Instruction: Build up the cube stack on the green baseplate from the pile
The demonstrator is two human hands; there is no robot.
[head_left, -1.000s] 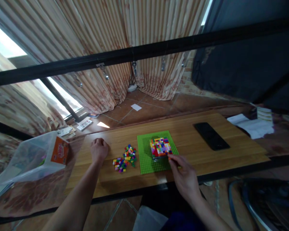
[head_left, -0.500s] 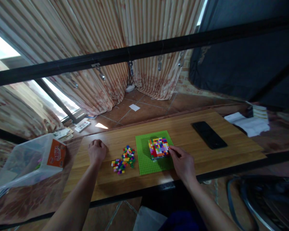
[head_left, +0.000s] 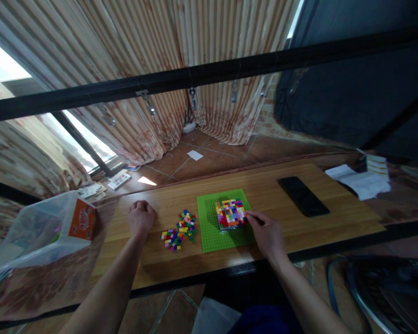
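Note:
A green baseplate [head_left: 211, 232] lies on the wooden table [head_left: 320, 222]. On it stands a square block of many-coloured small bricks [head_left: 231, 214]. My right hand [head_left: 268, 234] rests at the block's right edge, fingertips pinched against it; whether a brick is in the pinch I cannot make out. A heap of loose coloured bricks [head_left: 180, 229] lies left of the plate. My left hand [head_left: 141, 219] lies curled in a loose fist on the table, left of the heap, holding nothing I can see.
A black phone [head_left: 303, 196] lies at the table's right. White papers [head_left: 360, 182] sit beyond the right end. A clear plastic bag with an orange box [head_left: 81, 218] lies at the left. A black bar [head_left: 209, 76] crosses the view above.
My right hand has moved up from the plate's near right corner to the right edge of the brick block. The left hand has stayed put.

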